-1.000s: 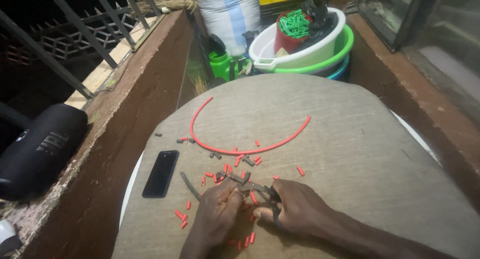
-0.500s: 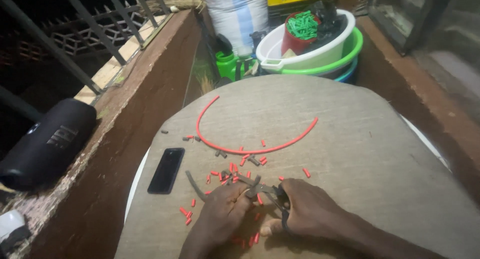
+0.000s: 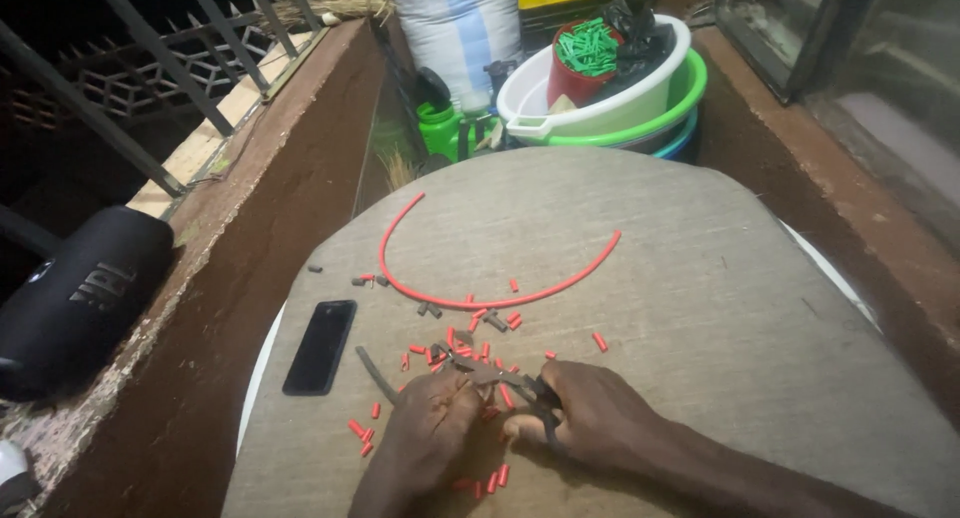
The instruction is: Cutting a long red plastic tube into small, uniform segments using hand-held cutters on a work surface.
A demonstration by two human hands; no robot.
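On the grey round tabletop [image 3: 720, 308], my right hand [image 3: 590, 418] grips the handles of dark scissors [image 3: 505, 380] whose blades point left. My left hand [image 3: 435, 433] lies beside them with a dark strip [image 3: 375, 373] sticking out from under its fingers toward the phone. Several short red tube pieces [image 3: 465, 348] are scattered around both hands. A long red tube [image 3: 480, 300] curves across the table beyond them.
A black phone [image 3: 320, 346] lies at the table's left edge. A black cylindrical speaker [image 3: 75, 298] rests on the brown ledge [image 3: 250, 238] to the left. Stacked white and green basins [image 3: 610, 103] holding a red cup of green pieces stand behind the table, next to a green bottle [image 3: 440, 130].
The view has shifted slightly; both hands stay close together at the near edge, and the scissors have turned a little between them.
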